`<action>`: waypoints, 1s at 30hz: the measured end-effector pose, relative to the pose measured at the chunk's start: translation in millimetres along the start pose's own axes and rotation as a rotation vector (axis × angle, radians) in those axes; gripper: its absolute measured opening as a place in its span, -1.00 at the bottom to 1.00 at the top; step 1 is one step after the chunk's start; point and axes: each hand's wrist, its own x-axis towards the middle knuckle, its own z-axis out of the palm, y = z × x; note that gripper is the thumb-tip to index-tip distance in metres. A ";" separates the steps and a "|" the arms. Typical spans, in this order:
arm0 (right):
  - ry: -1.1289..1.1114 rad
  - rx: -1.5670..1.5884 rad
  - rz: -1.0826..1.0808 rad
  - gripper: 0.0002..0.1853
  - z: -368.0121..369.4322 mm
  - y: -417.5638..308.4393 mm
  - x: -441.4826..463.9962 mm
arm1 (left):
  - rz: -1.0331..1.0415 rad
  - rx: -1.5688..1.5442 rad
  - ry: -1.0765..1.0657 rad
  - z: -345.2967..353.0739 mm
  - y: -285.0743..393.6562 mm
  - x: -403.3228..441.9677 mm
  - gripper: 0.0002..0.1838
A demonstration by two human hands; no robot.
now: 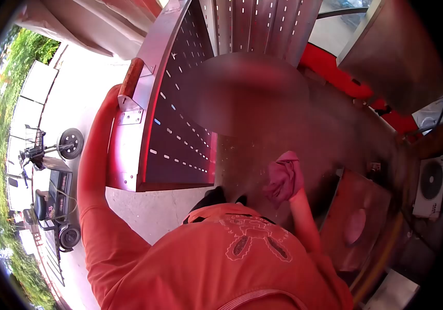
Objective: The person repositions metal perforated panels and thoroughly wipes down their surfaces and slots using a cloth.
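My left arm reaches up along the outer side of a metal cabinet panel (180,119) with rows of slots. At its end my left hand (114,94) is beside an orange-brown handle (131,77) on the panel's edge; its fingers are hidden behind the handle and edge. Low in front of my body, at the right, my right hand (298,195) holds a crumpled pinkish cloth (284,178), which covers most of the fingers. A round blurred patch hides what lies beyond the cloth, next to the slotted panel.
A metal box (356,222) with a round opening stands at the right, near an outdoor fan unit (431,179). Another slotted panel (263,26) rises ahead. Outside at the left is a parked three-wheeled cart (51,196). Grey fabric (92,23) hangs at the upper left.
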 end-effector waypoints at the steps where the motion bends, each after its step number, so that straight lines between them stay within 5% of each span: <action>1: -0.172 0.562 0.020 -0.56 -6.5 0.0 11.7 | 0.099 0.161 -0.084 -7.2 0.0 -12.0 -0.67; 4: 0.513 0.262 -0.057 -0.55 29.7 -15.1 60.3 | -0.135 0.162 -0.161 -19.3 10.1 -44.0 -0.61; 9: 0.089 0.227 0.098 -0.51 74.2 -17.4 219.8 | -0.042 0.190 -0.071 -44.0 -31.6 -71.4 -0.56; 11: 0.084 0.300 0.157 -0.50 82.4 -9.0 294.6 | -0.126 0.124 -0.091 -39.5 -10.9 -67.8 -0.56; 13: -0.057 0.234 0.119 -0.49 137.4 -25.8 350.5 | -0.214 0.406 -0.127 -48.1 5.1 -59.5 -0.57; 15: -0.097 0.275 0.111 -0.49 158.9 -32.9 398.8 | 0.039 0.384 0.088 -48.7 26.7 -81.1 -0.48; 18: -0.031 0.405 0.082 -0.49 153.7 -31.7 470.4 | 0.103 0.309 -0.048 -35.2 65.2 -119.9 -0.19; 20: 0.008 0.369 0.075 -0.53 143.1 -24.7 493.2 | -0.203 0.628 -0.013 8.8 77.6 -137.3 -0.49; 21: 0.026 0.354 0.078 -0.55 141.2 -16.3 500.2 | -0.288 0.512 0.135 19.2 69.3 -144.3 -0.64; 23: -0.005 0.479 0.115 -0.54 146.3 0.4 519.3 | -0.197 0.986 0.207 36.1 83.6 -143.3 -0.69; 25: -0.105 0.652 0.226 -0.53 137.8 14.5 527.9 | -0.150 0.998 0.280 37.0 69.2 -142.1 -0.72; 26: -0.343 0.754 0.281 -0.52 128.5 17.2 533.1 | -0.126 1.006 0.325 36.9 66.7 -138.5 -0.74; 30: -0.152 0.421 0.168 -0.51 143.6 1.5 550.4 | -0.208 1.017 0.311 37.7 81.3 -139.2 -0.71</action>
